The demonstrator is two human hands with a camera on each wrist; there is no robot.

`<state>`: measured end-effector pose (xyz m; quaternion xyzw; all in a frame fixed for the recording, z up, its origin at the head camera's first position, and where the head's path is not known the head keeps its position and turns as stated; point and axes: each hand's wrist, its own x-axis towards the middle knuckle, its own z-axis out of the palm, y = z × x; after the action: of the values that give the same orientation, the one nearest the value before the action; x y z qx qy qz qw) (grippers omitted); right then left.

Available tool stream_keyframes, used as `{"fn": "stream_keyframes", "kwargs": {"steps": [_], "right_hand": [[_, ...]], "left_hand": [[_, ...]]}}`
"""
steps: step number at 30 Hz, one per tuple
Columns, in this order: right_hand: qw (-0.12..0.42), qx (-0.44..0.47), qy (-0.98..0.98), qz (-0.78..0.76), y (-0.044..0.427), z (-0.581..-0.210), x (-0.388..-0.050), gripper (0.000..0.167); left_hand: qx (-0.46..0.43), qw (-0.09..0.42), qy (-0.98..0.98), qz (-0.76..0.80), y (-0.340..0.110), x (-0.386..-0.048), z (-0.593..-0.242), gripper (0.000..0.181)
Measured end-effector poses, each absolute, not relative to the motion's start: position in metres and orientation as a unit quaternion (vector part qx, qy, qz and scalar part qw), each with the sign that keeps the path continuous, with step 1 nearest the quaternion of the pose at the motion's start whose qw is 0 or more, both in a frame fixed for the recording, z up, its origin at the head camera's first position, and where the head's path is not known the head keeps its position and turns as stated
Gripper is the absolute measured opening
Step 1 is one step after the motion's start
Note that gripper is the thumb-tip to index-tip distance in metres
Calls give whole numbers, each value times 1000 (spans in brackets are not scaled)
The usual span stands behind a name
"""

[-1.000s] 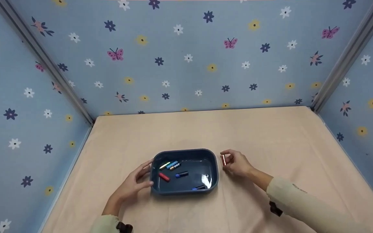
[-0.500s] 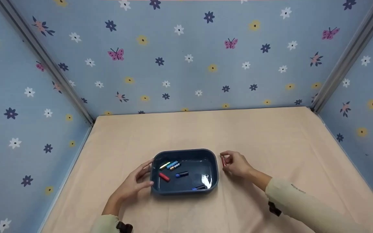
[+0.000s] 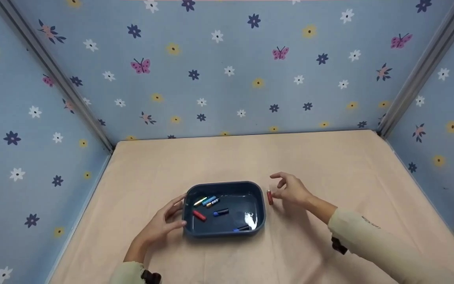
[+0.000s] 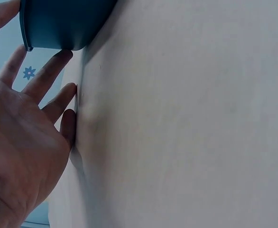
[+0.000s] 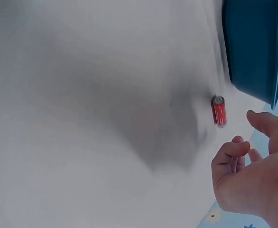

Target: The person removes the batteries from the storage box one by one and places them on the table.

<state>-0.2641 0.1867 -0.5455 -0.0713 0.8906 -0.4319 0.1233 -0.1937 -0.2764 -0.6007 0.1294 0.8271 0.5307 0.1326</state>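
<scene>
A red battery lies on the cloth just right of the dark blue tray. My right hand hovers beside it with thumb and fingers spread apart. In the right wrist view a gap shows between the red battery and the right hand. At the tray's left end, my left hand rests its fingertips and thumb against the wall. The left wrist view shows the left hand with fairly straight fingers by the tray wall.
Several batteries lie inside the tray: a red one, blue-and-black ones such as the middle battery, and a cluster including a blue battery. Flowered walls surround the cloth-covered table at the back and sides.
My right hand has let go of the red battery and lifted slightly away, its fingers spreading. The battery stays on the cloth. Left hand and tray have not moved.
</scene>
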Motion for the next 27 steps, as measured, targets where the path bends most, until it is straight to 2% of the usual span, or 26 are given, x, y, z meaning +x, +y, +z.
{"fn": "stream_keyframes", "kwargs": {"steps": [4, 8, 13, 18, 27], "right_hand": [[127, -98, 890, -427, 190, -545, -271, 57], [148, -169, 877, -424, 194, -542, -283, 53], [190, -242, 862, -403, 198, -534, -301, 55], [210, -274, 854, -390, 194, -522, -311, 55], [250, -314, 832, -383, 174, -510, -316, 64]], "left_hand": [[127, 133, 828, 529, -277, -193, -600, 87], [131, 133, 824, 535, -278, -193, -600, 86], [137, 132, 822, 537, -278, -192, -602, 86], [135, 133, 825, 533, -279, -192, -603, 86], [129, 133, 831, 524, -278, -193, -602, 86]]}}
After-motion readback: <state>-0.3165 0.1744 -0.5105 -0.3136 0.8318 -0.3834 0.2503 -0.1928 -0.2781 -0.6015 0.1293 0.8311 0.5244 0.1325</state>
